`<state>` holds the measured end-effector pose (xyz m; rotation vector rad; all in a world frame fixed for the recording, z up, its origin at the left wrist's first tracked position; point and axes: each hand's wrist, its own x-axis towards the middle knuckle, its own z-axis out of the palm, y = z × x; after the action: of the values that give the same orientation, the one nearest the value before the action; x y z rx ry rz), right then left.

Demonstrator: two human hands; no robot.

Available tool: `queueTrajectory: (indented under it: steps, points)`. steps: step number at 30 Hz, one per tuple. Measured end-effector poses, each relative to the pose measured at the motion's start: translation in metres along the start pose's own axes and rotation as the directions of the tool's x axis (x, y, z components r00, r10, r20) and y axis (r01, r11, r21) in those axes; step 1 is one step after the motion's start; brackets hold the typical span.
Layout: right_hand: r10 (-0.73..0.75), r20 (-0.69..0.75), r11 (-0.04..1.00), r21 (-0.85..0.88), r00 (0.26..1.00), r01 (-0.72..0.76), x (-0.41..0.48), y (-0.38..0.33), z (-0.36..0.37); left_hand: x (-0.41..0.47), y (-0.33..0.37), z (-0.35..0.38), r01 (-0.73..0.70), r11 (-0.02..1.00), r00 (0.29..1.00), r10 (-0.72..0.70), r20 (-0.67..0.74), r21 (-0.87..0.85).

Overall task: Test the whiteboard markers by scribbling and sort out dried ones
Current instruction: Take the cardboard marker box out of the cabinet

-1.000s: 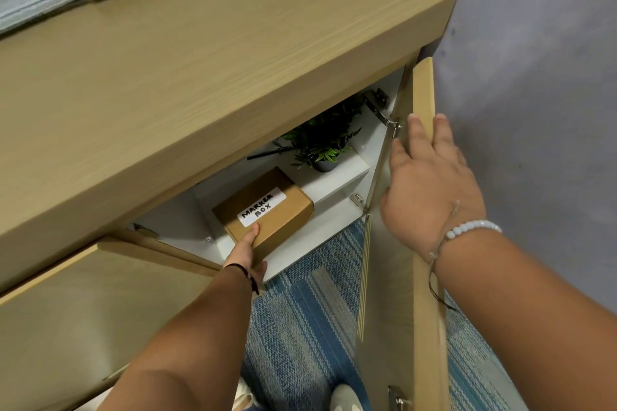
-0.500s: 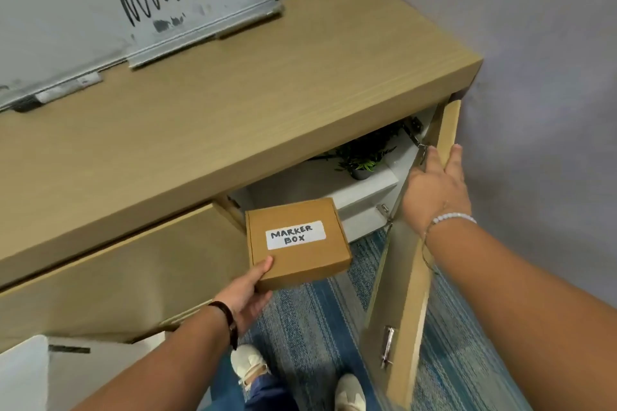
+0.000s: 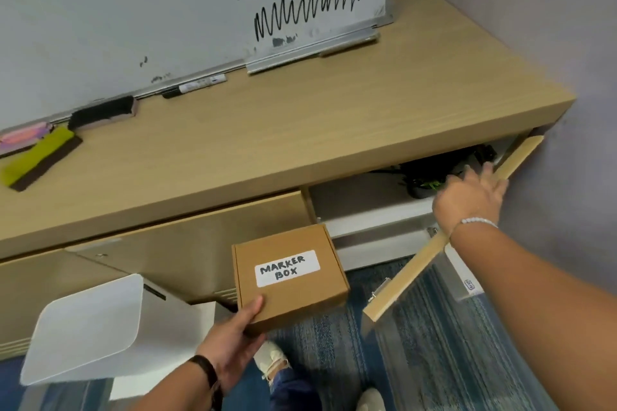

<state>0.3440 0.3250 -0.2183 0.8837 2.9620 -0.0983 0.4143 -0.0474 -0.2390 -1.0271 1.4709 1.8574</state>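
My left hand (image 3: pixel 230 344) grips the near corner of a brown cardboard box (image 3: pixel 289 280) labelled "MARKER BOX", held closed in the air in front of the cabinet. My right hand (image 3: pixel 470 202) rests on the top edge of the open cabinet door (image 3: pixel 434 253), fingers over its edge. A whiteboard (image 3: pixel 167 10) with black scribbles leans at the back of the wooden counter (image 3: pixel 300 117). A marker with a black cap (image 3: pixel 195 86) lies on the counter at the board's foot.
A black eraser (image 3: pixel 103 112), a yellow-green eraser (image 3: pixel 40 158) and a pink one (image 3: pixel 23 137) lie at the counter's left. A small plant (image 3: pixel 427 182) stands inside the open cabinet. A white bin (image 3: pixel 90 327) stands on the blue carpet at lower left. A grey wall is at the right.
My left hand has drawn the marker box out of the cabinet and up in front of it. The view has risen to show the whiteboard. My right hand stays on the door.
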Motion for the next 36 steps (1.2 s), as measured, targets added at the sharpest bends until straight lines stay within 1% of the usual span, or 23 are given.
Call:
queueTrajectory:
  steps: [1, 2, 3, 4, 5, 6, 7, 8, 9, 11, 13, 14, 17, 18, 19, 20, 27, 31, 34, 36]
  points:
    - [-0.087, -0.044, 0.996, 0.021, 0.995, 0.088, -0.004, -0.007, 0.002, 0.0, 0.0, -0.005, -0.014, 1.0, 1.0, 0.014, -0.011, -0.021]
    - [-0.211, -0.087, 0.974, 0.058, 0.974, 0.217, -0.009, -0.016, 0.004, 0.0, 0.0, -0.008, -0.028, 0.999, 0.999, 0.028, -0.021, -0.041]
    - [-0.355, -0.13, 0.923, 0.109, 0.926, 0.369, -0.019, -0.025, 0.005, 0.002, 0.0, -0.011, -0.045, 0.998, 0.999, 0.043, -0.026, -0.053]
    - [-0.5, -0.179, 0.837, 0.152, 0.847, 0.526, -0.032, -0.032, 0.006, 0.004, 0.0, -0.014, -0.056, 0.997, 0.998, 0.055, -0.031, -0.062]
    - [-0.63, -0.224, 0.73, 0.156, 0.744, 0.665, -0.045, -0.039, 0.007, 0.005, 0.0, -0.015, -0.067, 0.995, 0.997, 0.065, -0.03, -0.071]
    - [-0.736, -0.21, 0.635, 0.118, 0.644, 0.764, -0.058, -0.043, 0.012, 0.007, 0.001, -0.016, -0.076, 0.994, 0.997, 0.074, -0.025, -0.076]
    - [-0.816, -0.168, 0.552, 0.062, 0.554, 0.832, -0.068, -0.047, 0.015, 0.007, 0.003, -0.016, -0.086, 0.993, 0.996, 0.084, -0.022, -0.085]
    - [-0.861, -0.134, 0.493, 0.02, 0.491, 0.87, -0.076, -0.049, 0.02, 0.007, 0.005, -0.016, -0.09, 0.992, 0.996, 0.089, -0.022, -0.092]
    - [-0.876, -0.124, 0.47, 0.001, 0.466, 0.883, -0.08, -0.05, 0.023, 0.007, 0.007, -0.016, -0.098, 0.991, 0.995, 0.096, -0.019, -0.094]
    - [-0.875, -0.125, 0.474, -0.029, 0.467, 0.88, -0.08, -0.053, 0.022, 0.007, 0.011, -0.018, -0.11, 0.989, 0.994, 0.11, -0.014, -0.094]
    - [-0.861, -0.126, 0.506, -0.108, 0.493, 0.856, -0.071, -0.057, 0.017, 0.007, 0.015, -0.02, -0.119, 0.989, 0.993, 0.119, -0.006, -0.086]
    - [-0.842, -0.116, 0.54, -0.151, 0.527, 0.828, -0.066, -0.061, 0.011, 0.008, 0.016, -0.022, -0.12, 0.989, 0.993, 0.12, -0.006, -0.085]
    - [-0.726, -0.043, 0.667, -0.287, 0.686, 0.688, -0.056, -0.079, -0.013, 0.008, 0.02, -0.027, -0.121, 0.988, 0.993, 0.121, -0.012, -0.093]
    - [-0.686, -0.03, 0.698, -0.307, 0.727, 0.647, -0.052, -0.087, -0.019, 0.008, 0.021, -0.027, -0.121, 0.988, 0.993, 0.121, -0.014, -0.095]
    - [-0.655, -0.036, 0.723, -0.322, 0.755, 0.612, -0.05, -0.095, -0.024, 0.008, 0.022, -0.029, -0.124, 0.988, 0.992, 0.123, -0.017, -0.094]
    - [-0.639, -0.048, 0.736, -0.326, 0.768, 0.593, -0.046, -0.103, -0.027, 0.009, 0.022, -0.03, -0.127, 0.987, 0.992, 0.126, -0.024, -0.095]
    - [-0.605, -0.088, 0.775, -0.292, 0.791, 0.56, -0.037, -0.127, -0.032, 0.005, 0.025, -0.038, -0.136, 0.985, 0.99, 0.133, -0.035, -0.106]
    - [-0.572, -0.146, 0.81, -0.253, 0.807, 0.529, -0.037, -0.135, -0.029, 0.005, 0.028, -0.044, -0.153, 0.985, 0.988, 0.153, -0.006, -0.08]
    - [-0.563, -0.273, 0.827, -0.197, 0.78, 0.527, -0.03, -0.138, -0.018, 0.004, 0.029, -0.044, -0.156, 0.986, 0.987, 0.158, 0.029, -0.055]
    - [-0.57, -0.391, 0.811, -0.124, 0.722, 0.572, -0.02, -0.135, -0.008, 0.004, 0.029, -0.043, -0.158, 0.986, 0.986, 0.161, 0.049, -0.052]
